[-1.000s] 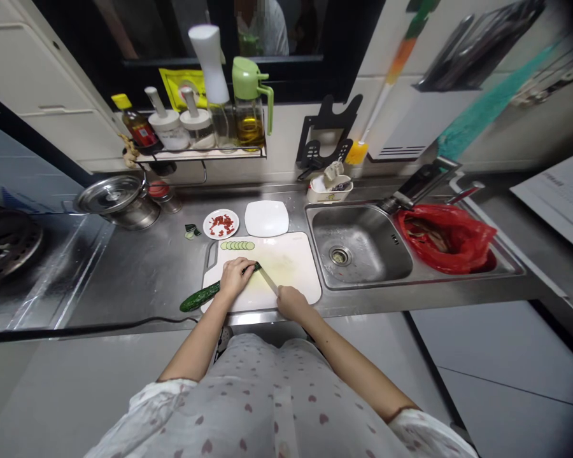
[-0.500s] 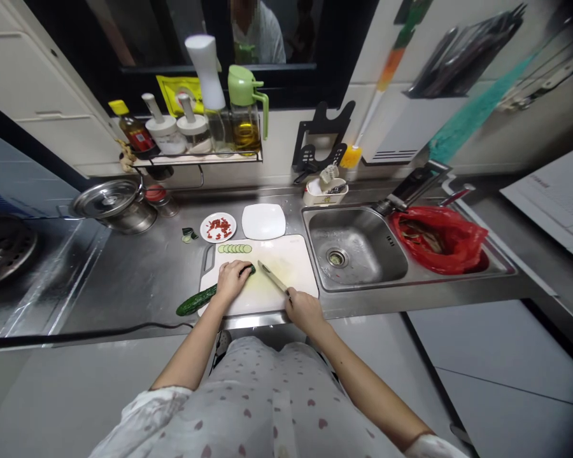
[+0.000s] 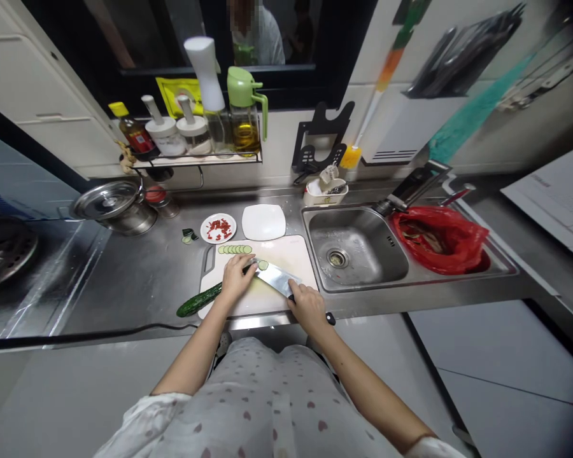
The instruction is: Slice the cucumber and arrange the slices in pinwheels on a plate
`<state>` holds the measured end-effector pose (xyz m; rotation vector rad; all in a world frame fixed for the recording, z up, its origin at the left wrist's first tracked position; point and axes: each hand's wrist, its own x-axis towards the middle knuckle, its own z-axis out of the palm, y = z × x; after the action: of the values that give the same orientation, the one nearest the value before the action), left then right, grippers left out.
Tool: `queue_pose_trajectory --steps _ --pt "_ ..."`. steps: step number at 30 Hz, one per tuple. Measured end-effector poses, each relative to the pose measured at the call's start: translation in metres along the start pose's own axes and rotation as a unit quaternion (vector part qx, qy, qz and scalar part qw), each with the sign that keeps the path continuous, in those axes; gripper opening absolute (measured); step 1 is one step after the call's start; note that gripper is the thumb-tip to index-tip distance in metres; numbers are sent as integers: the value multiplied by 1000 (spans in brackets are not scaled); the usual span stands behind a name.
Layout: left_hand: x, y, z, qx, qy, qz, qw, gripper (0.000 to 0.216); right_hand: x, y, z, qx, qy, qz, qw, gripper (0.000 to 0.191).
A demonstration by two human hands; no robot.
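A small round plate (image 3: pixel 218 241) behind the cutting board (image 3: pixel 290 250) holds chopped red pieces (image 3: pixel 221 228), and just to its right sits a white squarish plate (image 3: pixel 263 222). On the wall shelf (image 3: pixel 200 161), the green-lidded jug (image 3: pixel 242 107) has amber oil low in it, two lidded jars (image 3: pixel 166 137) show pale contents, and the yellow-capped bottle (image 3: pixel 136 135) is dark inside. A steel pot (image 3: pixel 117 208) stands lidded at the left. Behind the sink (image 3: pixel 363 230), a caddy (image 3: pixel 325 198) holds a brush and small items; the red bag (image 3: pixel 451 248) at the right gapes open over brownish matter too blurred to name.

The board's right edge lies just beside the sink rim, its front edge near the counter's edge, while steel counter stretches between its left side and the pot. A row of cucumber slices (image 3: pixel 235 249) lies along the board's back left.

The cucumber (image 3: pixel 199 300) lies slantwise on the board, its near end jutting past the front left corner. The left hand (image 3: pixel 237 277) grips it from above, fingers bent close to the blade. The right hand (image 3: pixel 309 307) is closed around the handle of the knife (image 3: pixel 277 278), the blade slanting toward the left fingertips with one pale slice (image 3: pixel 263 264) on its face
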<state>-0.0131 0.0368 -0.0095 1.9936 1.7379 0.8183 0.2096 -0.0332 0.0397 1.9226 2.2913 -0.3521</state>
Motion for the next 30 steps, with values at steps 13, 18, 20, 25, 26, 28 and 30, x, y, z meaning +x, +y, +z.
queue_pose_trajectory --steps 13,18,20,25,26,28,30 --pt "17 21 5 -28 -62 0 998 12 -1 11 -2 -5 1 5 1000 46" --pt "22 9 14 -136 36 -147 979 11 1 15 -1 46 -24 73 996 38" --pt "25 -1 16 -159 64 -192 966 13 3 18 0 71 -24 91 993 36" --pt "37 -20 13 -103 21 -216 971 12 9 24 3 131 -7 102 986 37" --pt "40 -22 12 -79 8 -217 973 11 9 25 3 138 -6 105 985 37" --pt "47 -23 9 -24 -13 -213 977 12 11 25 4 151 -6 108 983 38" --pt "53 -24 7 35 -37 -196 979 16 12 26 6 159 -7 107 981 38"
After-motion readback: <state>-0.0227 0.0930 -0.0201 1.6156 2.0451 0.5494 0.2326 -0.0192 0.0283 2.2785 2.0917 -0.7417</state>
